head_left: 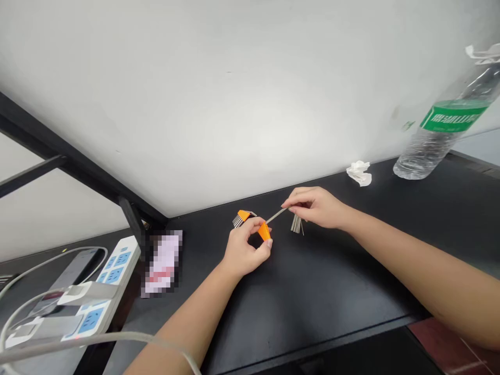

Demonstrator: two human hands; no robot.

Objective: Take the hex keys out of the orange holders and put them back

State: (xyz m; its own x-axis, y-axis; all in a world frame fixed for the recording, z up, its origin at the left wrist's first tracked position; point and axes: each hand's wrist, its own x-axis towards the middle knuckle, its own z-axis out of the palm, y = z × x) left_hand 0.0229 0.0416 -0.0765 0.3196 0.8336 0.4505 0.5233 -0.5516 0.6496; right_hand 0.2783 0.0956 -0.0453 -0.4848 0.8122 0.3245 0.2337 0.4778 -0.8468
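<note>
My left hand (pixel 246 246) is closed, pinching a small orange wedge-shaped piece (pixel 264 232) between thumb and fingers. My right hand (pixel 316 207) grips the far end of a thin greyish strip (pixel 276 215) in its fingertips. The strip's lower end meets the top of the orange piece; whether it sits inside cannot be made out. Just behind my left hand lies a second orange piece (pixel 244 214) with several thin strips (pixel 237 221) sticking out of it like comb teeth. Several loose thin strips (pixel 296 224) lie fanned on the black tabletop (pixel 312 291) below my right hand, partly covered by it.
A crumpled white tissue (pixel 360 173) and a large clear bottle with a green label (pixel 453 117) stand near the wall at right. At left are a black metal frame (pixel 94 172), a blurred-out pinkish packet (pixel 163 264), and a white power strip (pixel 117 276) with chargers and cables.
</note>
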